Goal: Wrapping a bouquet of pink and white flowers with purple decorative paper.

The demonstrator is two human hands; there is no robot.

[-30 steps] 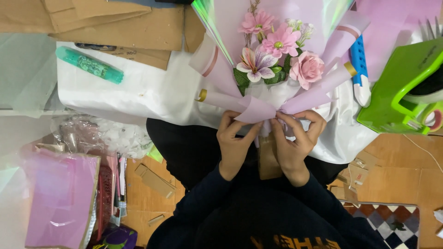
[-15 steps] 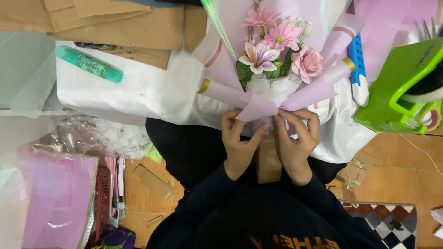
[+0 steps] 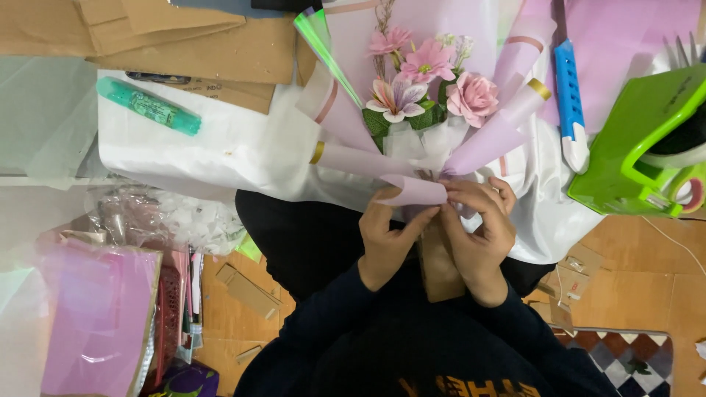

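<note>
A bouquet (image 3: 426, 81) of pink and purple flowers sits in lilac wrapping paper (image 3: 487, 141) with gold-edged folds. My left hand (image 3: 388, 239) and my right hand (image 3: 479, 231) grip the wrap together at its gathered base, just under the flowers. The fingers pinch a folded lilac flap (image 3: 415, 191) against the stem bundle. A brown paper piece (image 3: 439, 268) hangs below between my wrists.
A green tube (image 3: 147, 105) lies on white paper (image 3: 220, 151) at the left. A blue-and-white cutter (image 3: 571, 103) and a green tape dispenser (image 3: 647, 147) sit at the right. Cardboard sheets (image 3: 184, 37) lie behind. Pink sheets (image 3: 95, 316) and plastic wrap (image 3: 147, 217) are at the lower left.
The bouquet has shifted slightly right and toward me. My fingers have regripped the lilac flap at the base, with the right hand now higher over the fold.
</note>
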